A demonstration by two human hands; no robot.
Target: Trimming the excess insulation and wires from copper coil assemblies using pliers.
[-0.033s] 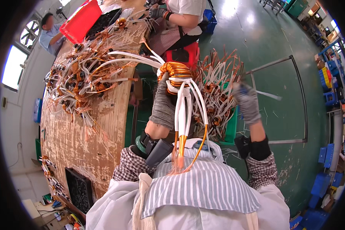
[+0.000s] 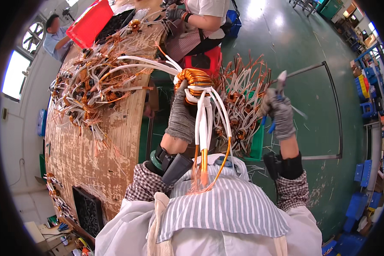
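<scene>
gloved left hand (image 2: 181, 117) fingers wrapped round copper coil (image 2: 195, 82) held up over lap, white-sleeved wires hanging down, gloved right hand (image 2: 280, 116) fingers clenched on blue-handled cutters (image 2: 277, 91), green crate (image 2: 257, 143) of coils below, more coils on bench (image 2: 94, 141)

The right hand (image 2: 280, 114) covers most of the blue-handled cutters (image 2: 278, 91); the jaw state is unclear. The left hand (image 2: 181, 115) hides the coil's (image 2: 195, 81) underside. The green bin (image 2: 257, 145) between the hands is largely buried under coils.
</scene>
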